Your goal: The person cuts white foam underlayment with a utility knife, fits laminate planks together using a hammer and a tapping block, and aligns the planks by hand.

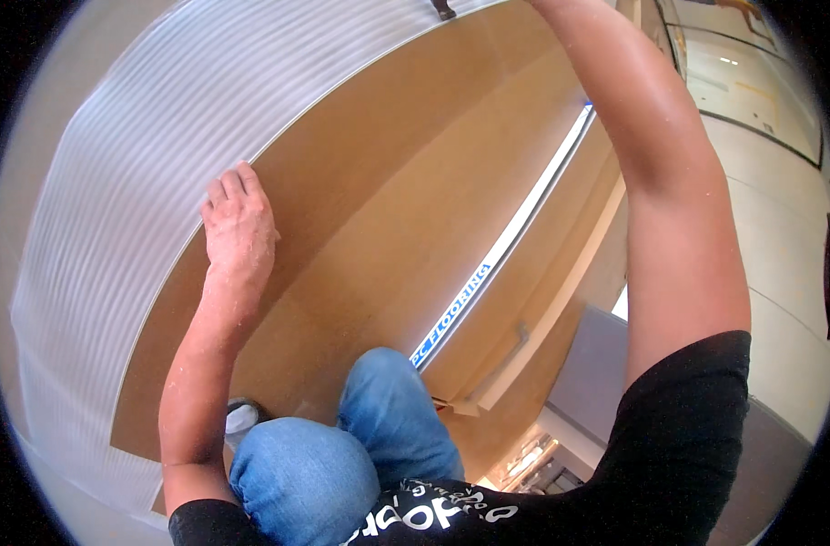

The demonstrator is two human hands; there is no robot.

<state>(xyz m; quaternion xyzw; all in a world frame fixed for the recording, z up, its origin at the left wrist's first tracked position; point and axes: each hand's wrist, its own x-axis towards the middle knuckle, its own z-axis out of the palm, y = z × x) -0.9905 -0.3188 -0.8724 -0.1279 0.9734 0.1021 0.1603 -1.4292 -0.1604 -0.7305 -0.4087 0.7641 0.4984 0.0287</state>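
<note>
My left hand (239, 218) is at the near edge of a large translucent ribbed sheet (187, 100). Its fingers are bent together over that edge, the back of the hand facing up. Beside it spreads a brown board-like surface (379, 200), where the sheet's pale edge draws a long curve. My right arm (679, 200) reaches far forward, and its hand lies beyond the upper border, so what it holds is hidden. Close to the sheet's far edge, a small dark object (443, 9) pokes in from the top; its kind is not clear.
A long white strip with blue lettering (506, 238) runs diagonally across the brown surface. My bent knees (306, 464) and a grey shoe (242, 417) are close below. Grey panels (590, 369) and pale floor tiles (779, 246) lie to the right, with a glass pane (752, 86) farther off.
</note>
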